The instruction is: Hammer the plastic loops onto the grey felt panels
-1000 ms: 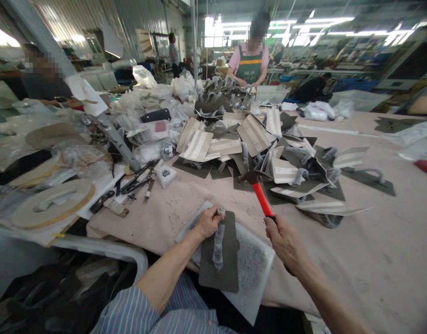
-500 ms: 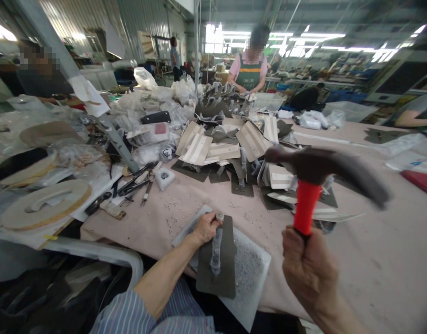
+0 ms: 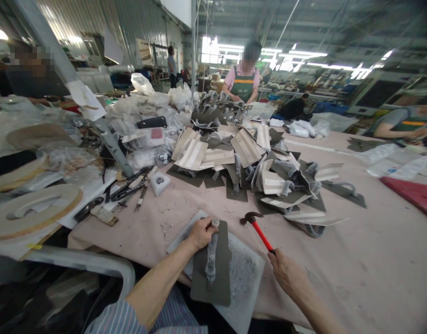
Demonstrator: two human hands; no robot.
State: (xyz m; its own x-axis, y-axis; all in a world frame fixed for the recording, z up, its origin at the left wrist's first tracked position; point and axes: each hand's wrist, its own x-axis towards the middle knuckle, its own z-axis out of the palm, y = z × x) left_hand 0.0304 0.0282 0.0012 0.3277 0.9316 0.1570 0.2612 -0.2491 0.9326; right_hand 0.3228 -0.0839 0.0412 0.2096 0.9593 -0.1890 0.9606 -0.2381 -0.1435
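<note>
My left hand (image 3: 201, 234) pinches a small metal stud (image 3: 215, 223) at the top of a dark grey flat panel (image 3: 213, 278), which lies on a white speckled sheet (image 3: 244, 283). A plastic-wrapped strip (image 3: 211, 258) runs down the panel's middle. My right hand (image 3: 286, 273) grips a claw hammer (image 3: 258, 232) by its red handle. Its dark head hangs in the air to the right of the stud, not touching it.
A heap of grey and cream panels (image 3: 234, 160) fills the table's middle. Pliers and scissors (image 3: 130, 185) lie to the left, beside beige ring-shaped boards (image 3: 32, 208). Co-workers stand or sit at the far side (image 3: 243, 76) and right (image 3: 397, 130).
The hammer has swung down from high in front of the camera to low, near the stud. My left hand stays on the stud, and the panel has not shifted.
</note>
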